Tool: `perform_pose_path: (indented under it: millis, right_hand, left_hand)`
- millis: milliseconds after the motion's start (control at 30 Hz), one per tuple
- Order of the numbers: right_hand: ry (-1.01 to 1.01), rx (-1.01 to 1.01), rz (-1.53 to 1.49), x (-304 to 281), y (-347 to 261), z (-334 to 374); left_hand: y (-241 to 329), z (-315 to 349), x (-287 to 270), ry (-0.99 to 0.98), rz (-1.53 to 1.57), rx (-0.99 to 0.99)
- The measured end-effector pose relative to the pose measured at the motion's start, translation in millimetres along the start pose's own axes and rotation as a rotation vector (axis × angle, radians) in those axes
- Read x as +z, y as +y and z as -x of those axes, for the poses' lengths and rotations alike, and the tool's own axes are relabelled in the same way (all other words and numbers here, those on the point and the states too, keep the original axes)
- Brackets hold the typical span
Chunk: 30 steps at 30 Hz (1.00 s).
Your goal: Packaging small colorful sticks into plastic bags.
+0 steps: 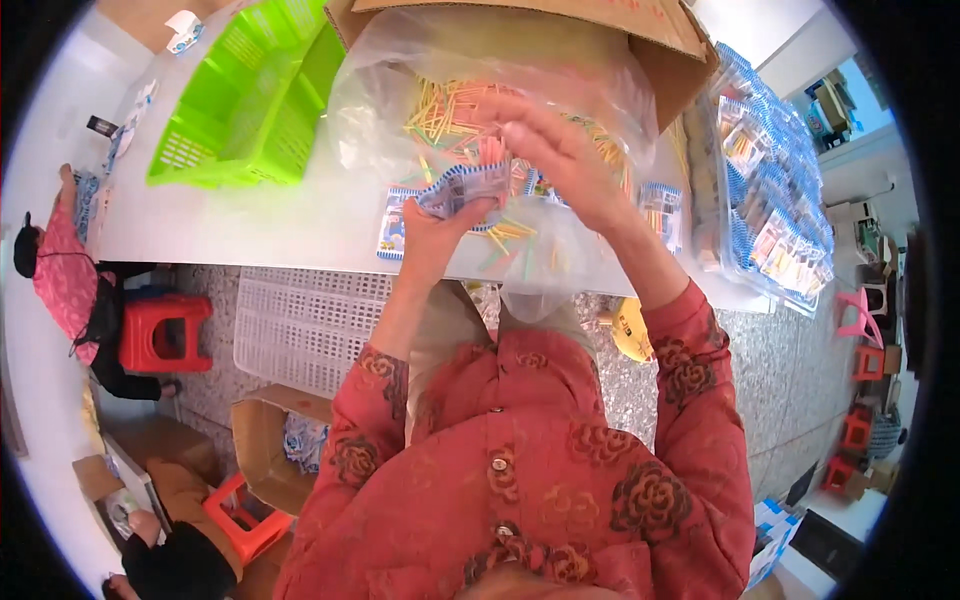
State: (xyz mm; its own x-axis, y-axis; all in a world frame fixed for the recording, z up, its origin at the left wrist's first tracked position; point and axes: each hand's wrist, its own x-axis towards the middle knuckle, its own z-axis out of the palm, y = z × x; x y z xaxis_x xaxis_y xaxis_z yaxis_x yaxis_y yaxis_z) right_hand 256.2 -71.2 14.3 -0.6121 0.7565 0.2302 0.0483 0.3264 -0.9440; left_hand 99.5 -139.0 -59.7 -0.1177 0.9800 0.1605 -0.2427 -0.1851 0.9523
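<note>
My left hand (440,232) is closed around a small clear packet (462,190) with blue striped edges, held above the table's near side. Pink sticks (492,150) stand up out of its top. Just above them, my right hand (570,165) has its fingers stretched out and its thumb apart, with nothing visible in it. Beyond both hands, a clear plastic bag (375,125) spills a heap of yellow, pink and green sticks (440,105). More loose sticks (505,232) lie below the packet. Flat blue-and-white packets (392,225) lie on either side of my hands.
A cardboard box (675,70) stands open behind the bag. Left of it is a bright green basket (240,110); at right, a clear bin (770,200) is piled with filled packets. Below the table are a white crate (300,325) and a red stool (165,333). Two people sit at left.
</note>
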Motion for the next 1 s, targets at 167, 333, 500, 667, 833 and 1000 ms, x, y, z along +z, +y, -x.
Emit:
perform_pose_path:
  millis: [167, 333, 500, 667, 833, 1000]
  right_hand:
    - [0.040, 0.095, -0.198, -12.9, 15.4, 18.9]
    - [0.047, 0.104, -0.139, -16.1, 13.5, 28.6]
    - [0.163, -0.045, -0.219, -15.2, 7.5, 36.0]
    - [0.356, -0.111, -0.077, -23.8, 4.3, 47.9]
    - [0.404, 0.120, 0.206, -56.3, 46.4, 77.3]
    - [0.607, 0.133, 0.105, -96.4, 74.7, 127.6]
  left_hand:
    - [4.9, 0.6, 2.9, -0.003, 0.059, 0.003]
    - [3.4, 4.4, 6.7, -0.050, 0.084, 0.013]
    - [11.2, 10.3, 11.3, 0.047, 0.109, -0.004]
    - [13.4, 10.6, 9.8, 0.023, 0.051, 0.016]
    - [14.0, 12.0, 15.9, 0.061, 0.068, -0.071]
    - [11.5, 16.4, 16.6, -0.020, 0.150, -0.112]
